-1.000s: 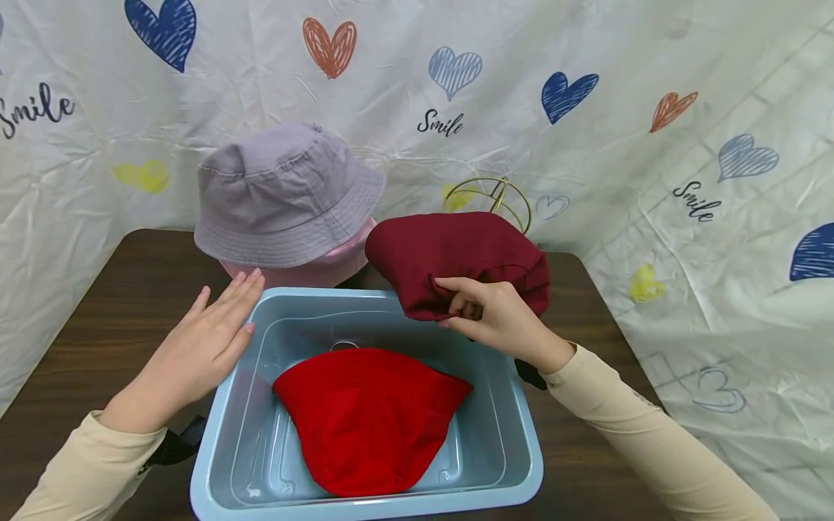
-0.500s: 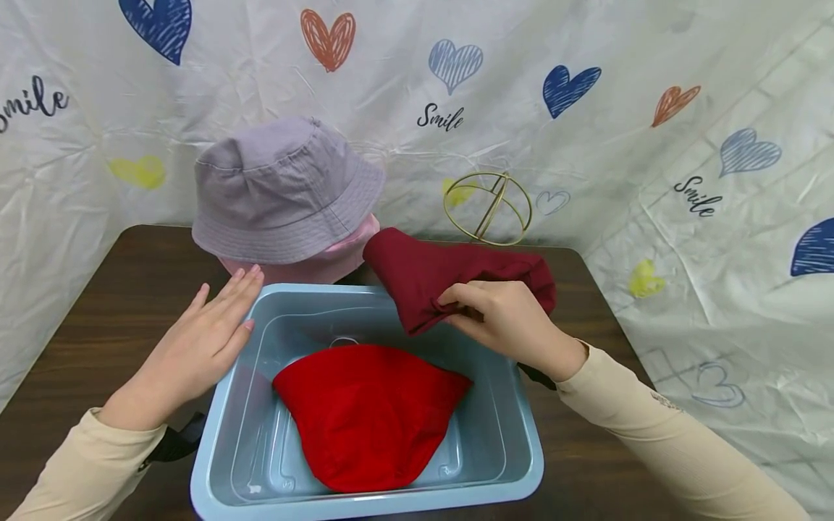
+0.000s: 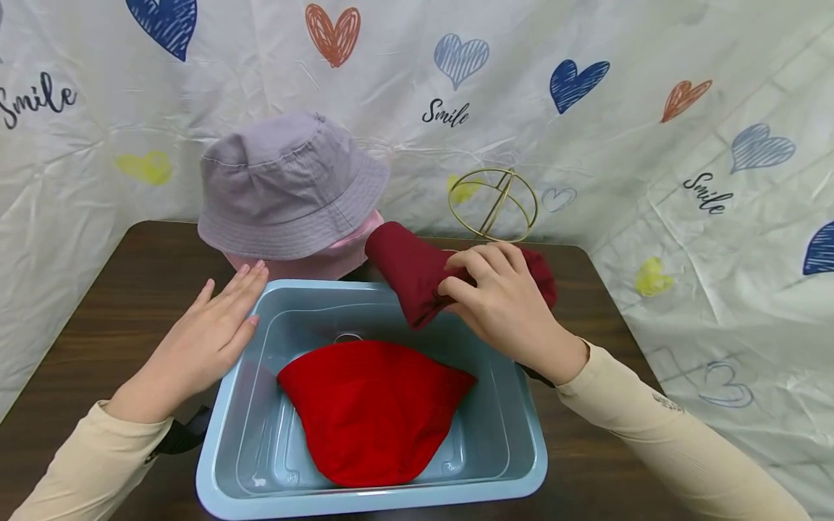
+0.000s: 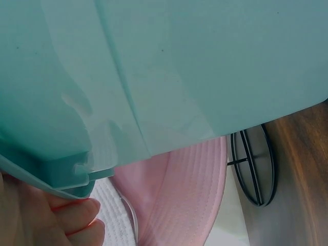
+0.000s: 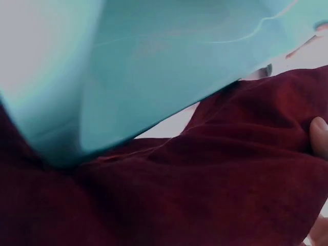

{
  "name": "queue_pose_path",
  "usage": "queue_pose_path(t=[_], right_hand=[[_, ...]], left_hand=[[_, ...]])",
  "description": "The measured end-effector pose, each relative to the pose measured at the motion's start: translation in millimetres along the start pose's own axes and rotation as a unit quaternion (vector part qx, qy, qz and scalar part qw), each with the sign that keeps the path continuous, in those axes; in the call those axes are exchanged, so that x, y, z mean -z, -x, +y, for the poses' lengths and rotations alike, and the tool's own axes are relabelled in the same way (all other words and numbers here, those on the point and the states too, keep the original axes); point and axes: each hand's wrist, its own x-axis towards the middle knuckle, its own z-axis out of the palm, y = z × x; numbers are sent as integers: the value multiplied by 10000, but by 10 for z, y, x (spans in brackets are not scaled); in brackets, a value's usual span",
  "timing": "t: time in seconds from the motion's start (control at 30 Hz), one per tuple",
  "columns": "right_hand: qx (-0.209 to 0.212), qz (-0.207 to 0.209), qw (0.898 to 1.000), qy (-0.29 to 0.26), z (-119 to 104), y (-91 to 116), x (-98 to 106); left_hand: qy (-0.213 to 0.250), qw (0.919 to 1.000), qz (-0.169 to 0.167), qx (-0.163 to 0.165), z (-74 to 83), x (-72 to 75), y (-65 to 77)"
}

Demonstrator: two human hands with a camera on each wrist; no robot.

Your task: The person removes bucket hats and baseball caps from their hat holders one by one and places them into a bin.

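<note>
My right hand (image 3: 511, 307) bends over the near edge of a maroon hat (image 3: 413, 264), fingers and thumb on its cloth. The hat lies folded across the far right rim of a light blue plastic tub (image 3: 296, 300); its right part is partly behind my hand. In the right wrist view, a fingertip (image 5: 320, 136) presses the hat's wrinkled fabric beside the tub. My left hand (image 3: 202, 347) rests with straight fingers along the tub's left rim. Inside the tub lies a red bucket hat (image 3: 378, 412), its wide brim toward the back.
Behind the tub, a lavender bucket hat (image 3: 287, 192) sits over a pink hat (image 3: 339, 257). A gold wire stand (image 3: 495, 206) rises at the table's back right. The dark wooden table (image 3: 98, 318) meets a white sheet (image 3: 391, 87) printed with hearts.
The maroon hat has come down and folded, baring more of the gold wire stand behind it. My right hand's fingers have lifted and spread over the hat. My left hand stays put.
</note>
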Motion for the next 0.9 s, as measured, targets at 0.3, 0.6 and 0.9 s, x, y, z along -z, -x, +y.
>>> queue_pose_path(t=[0.3, 0.6, 0.9], right_hand=[[399, -102, 9983, -423, -153, -143, -106], [710, -136, 9963, -466, -466, -233, -299], [830, -476, 9903, -1008, -692, -297, -447]], left_hand=[[-48, 10000, -2, 6, -6, 4, 9], [-109, 9999, -57, -34, -3, 5, -13], [-111, 9999, -89, -2, 9, 23, -12]])
